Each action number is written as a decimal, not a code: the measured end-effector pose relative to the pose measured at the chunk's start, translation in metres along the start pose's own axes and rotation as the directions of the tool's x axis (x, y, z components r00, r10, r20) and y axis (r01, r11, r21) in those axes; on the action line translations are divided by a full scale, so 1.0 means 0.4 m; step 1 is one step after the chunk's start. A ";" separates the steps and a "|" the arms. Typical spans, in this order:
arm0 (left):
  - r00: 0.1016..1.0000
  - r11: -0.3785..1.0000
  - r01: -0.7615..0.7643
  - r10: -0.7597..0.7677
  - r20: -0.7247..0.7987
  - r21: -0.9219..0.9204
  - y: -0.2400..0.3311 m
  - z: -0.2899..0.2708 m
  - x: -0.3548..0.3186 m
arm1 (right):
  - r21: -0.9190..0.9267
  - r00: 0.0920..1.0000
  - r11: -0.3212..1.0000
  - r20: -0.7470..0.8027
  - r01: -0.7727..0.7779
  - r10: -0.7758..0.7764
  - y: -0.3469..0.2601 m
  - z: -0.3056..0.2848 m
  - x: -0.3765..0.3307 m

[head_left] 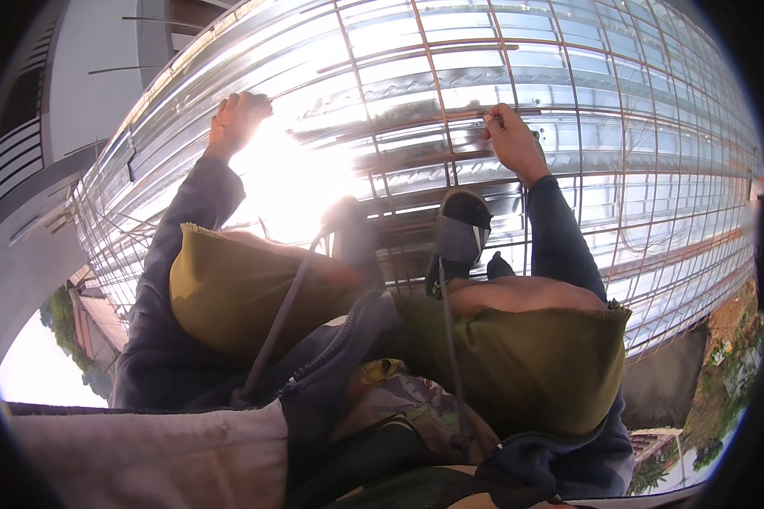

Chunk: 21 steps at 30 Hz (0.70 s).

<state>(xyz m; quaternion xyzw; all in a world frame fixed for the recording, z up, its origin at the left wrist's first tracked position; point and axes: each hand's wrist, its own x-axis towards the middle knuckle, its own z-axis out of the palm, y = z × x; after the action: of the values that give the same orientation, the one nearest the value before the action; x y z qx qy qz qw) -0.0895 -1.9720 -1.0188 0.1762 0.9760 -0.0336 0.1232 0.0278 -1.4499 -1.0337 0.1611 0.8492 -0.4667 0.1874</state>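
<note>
- Squatting on the rebar mesh (569,110) over metal decking (654,76), you work at upper centre.
- Your right hand (511,140) pinches a bar crossing; keep it steady.
- Your left hand (233,119) clenches a bar at upper left; stay braced.
- Keep your sandal (460,233) on bars.

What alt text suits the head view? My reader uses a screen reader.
A crouching person's left hand and right hand both grip a rebar grid over shiny metal decking. A sandalled foot rests on the bars; glare whitens the centre.
</note>
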 end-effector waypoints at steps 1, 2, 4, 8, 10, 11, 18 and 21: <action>0.999 1.000 -0.002 0.002 -0.036 -0.017 -0.084 0.046 -0.022 | 0.015 1.000 1.000 -0.001 0.001 -0.001 -0.003 0.000 -0.002; 0.998 1.000 0.004 -0.006 -0.063 -0.029 -0.152 0.081 -0.053 | 0.012 0.999 0.999 0.019 0.030 -0.030 -0.003 0.009 0.002; 0.996 0.997 -0.070 0.071 -0.046 0.029 -0.195 0.120 -0.032 | 0.118 0.998 0.992 0.033 -0.048 0.045 -0.003 -0.002 0.007; 0.976 0.981 -0.170 0.181 -0.121 0.093 -0.203 0.137 -0.026 | 0.267 0.994 0.958 0.078 -0.101 0.083 0.006 0.006 0.037; 0.973 0.978 -0.185 0.197 -0.119 0.099 -0.220 0.127 -0.050 | 0.348 0.989 0.933 0.139 -0.090 0.043 0.007 0.033 0.057; 0.968 0.975 -0.214 0.221 -0.119 0.067 -0.169 0.121 -0.032 | 0.338 0.988 0.933 0.136 -0.121 0.079 0.013 0.030 0.056; 0.935 0.923 -0.355 0.351 0.048 0.152 -0.152 0.024 0.005 | 0.230 0.994 0.967 -0.015 0.107 -0.106 0.002 0.120 0.073; 0.911 0.875 -0.412 0.385 0.148 0.256 -0.132 0.020 0.012 | -0.023 0.957 0.961 -0.091 0.275 -0.276 -0.027 0.145 0.079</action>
<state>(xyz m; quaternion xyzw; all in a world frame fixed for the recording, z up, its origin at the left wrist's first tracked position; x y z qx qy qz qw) -0.1105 -2.0205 -1.0265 0.3874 0.8971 -0.1539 0.1463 0.0051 -1.5020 -1.0693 0.0619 0.8735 -0.4759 0.0813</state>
